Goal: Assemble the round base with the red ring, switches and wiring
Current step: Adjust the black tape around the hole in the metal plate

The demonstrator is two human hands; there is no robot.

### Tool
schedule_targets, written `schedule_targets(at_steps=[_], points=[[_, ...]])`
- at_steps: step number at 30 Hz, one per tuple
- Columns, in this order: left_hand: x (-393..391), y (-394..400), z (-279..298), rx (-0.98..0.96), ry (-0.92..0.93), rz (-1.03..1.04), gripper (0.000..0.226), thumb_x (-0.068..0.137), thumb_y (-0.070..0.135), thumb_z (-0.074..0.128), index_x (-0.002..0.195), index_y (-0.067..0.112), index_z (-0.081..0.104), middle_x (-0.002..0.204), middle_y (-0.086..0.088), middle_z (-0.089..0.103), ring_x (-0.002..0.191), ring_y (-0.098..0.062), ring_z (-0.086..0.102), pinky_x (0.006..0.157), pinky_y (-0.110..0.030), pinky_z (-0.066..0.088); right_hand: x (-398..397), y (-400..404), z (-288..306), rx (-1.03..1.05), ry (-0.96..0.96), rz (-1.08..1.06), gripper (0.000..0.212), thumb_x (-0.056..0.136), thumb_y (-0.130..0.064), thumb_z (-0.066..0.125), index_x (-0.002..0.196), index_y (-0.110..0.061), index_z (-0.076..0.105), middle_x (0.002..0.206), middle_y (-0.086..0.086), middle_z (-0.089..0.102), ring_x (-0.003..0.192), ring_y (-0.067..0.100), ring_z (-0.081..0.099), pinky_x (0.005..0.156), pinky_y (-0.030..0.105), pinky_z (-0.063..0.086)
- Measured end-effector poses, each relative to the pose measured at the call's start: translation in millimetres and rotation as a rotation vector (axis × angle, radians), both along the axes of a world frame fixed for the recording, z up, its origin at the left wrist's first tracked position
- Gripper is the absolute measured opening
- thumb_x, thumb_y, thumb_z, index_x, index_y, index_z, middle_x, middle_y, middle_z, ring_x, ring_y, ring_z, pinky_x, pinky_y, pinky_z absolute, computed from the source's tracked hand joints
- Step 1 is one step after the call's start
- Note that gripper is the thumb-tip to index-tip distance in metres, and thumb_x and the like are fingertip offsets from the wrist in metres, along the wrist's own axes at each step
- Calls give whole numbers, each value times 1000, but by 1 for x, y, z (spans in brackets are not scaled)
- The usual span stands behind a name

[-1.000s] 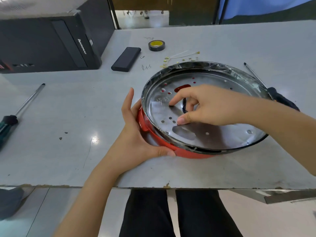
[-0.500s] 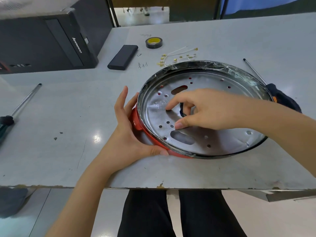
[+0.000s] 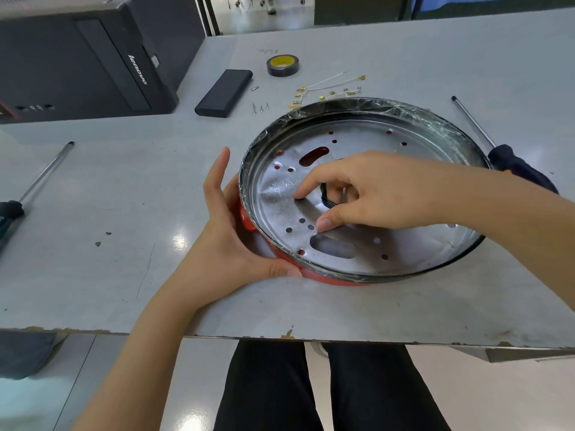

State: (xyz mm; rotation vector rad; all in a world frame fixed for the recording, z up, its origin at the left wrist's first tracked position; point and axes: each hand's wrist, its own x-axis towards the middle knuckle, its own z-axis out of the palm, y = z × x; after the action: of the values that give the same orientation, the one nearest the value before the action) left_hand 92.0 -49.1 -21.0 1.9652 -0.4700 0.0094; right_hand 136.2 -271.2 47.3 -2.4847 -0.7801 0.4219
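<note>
The grey table fills most of the view; its near edge is chipped and runs just above the person's lap; a big bare patch of table lies left of the base. A black computer sits at the far left corner, right up to the table's left edge. The round base sits right of the middle, near the front edge; its shiny metal plate has many holes, a black rim wrapped in clear film goes round it, and the red ring peeks out below on the near and left side. The left hand cups the left edge of the base, fingers straight up against the rim and thumb lying along the red ring. The right hand reaches into the plate with curled fingers; it seems to pinch a dark part at the middle hole, but the fingers hide it. One screwdriver lies far left; another lies behind the base on the right. Past the base are a black box, a tape roll, thin wires with gold ends, and tiny screws.
</note>
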Motion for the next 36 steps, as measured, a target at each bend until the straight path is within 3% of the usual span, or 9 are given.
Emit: schedule_targets(at_steps=[11, 36], points=[[1, 0, 0, 0, 8, -6, 144, 50, 26, 92, 147, 33, -15, 149, 14, 33, 132, 0, 42, 101, -11, 38, -2, 0, 1, 3, -11, 3, 34, 81, -42, 69, 113, -44, 58, 71, -10, 54, 60, -6, 49, 61, 7, 37], [0, 0, 1, 8, 30, -9, 145, 51, 29, 92, 147, 38, -16, 148, 9, 36, 131, 0, 43, 99, -9, 37, -3, 0, 0, 17, -1, 15, 32, 84, -41, 67, 114, -44, 56, 76, -11, 52, 60, -8, 48, 60, 8, 37]])
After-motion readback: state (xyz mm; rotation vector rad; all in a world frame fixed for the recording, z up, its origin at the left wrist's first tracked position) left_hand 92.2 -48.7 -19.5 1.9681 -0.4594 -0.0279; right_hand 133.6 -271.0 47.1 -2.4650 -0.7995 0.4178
